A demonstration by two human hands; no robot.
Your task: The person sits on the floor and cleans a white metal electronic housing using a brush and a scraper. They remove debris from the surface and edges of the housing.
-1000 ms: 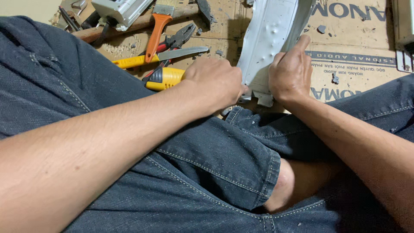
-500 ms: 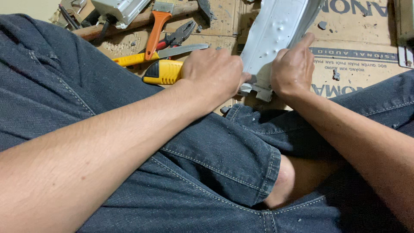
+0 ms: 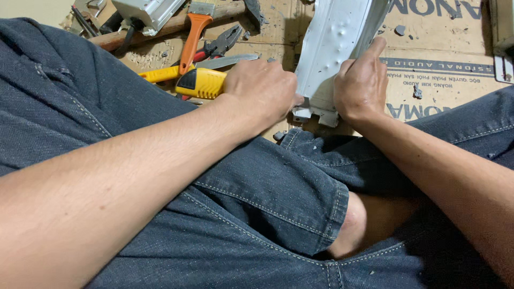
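Observation:
I sit cross-legged in dark jeans over flattened cardboard. My left hand is closed around a yellow and black tool handle that sticks out to the left of the fist; its working end is hidden behind my fingers, right at the lower left edge of a white dented panel. My right hand grips the lower right side of that panel, thumb pointing up along its edge. The panel stands tilted, running out of the top of the view.
Behind my left hand lie an orange-handled brush, red-handled pliers, a yellow-handled blade tool, a wooden shaft and a pale grey box. Printed cardboard with small grey crumbs lies to the right.
Both hands and the panel's lower end have shifted slightly up and toward each other; my left fist with the yellow tool now presses closer to the panel's edge.

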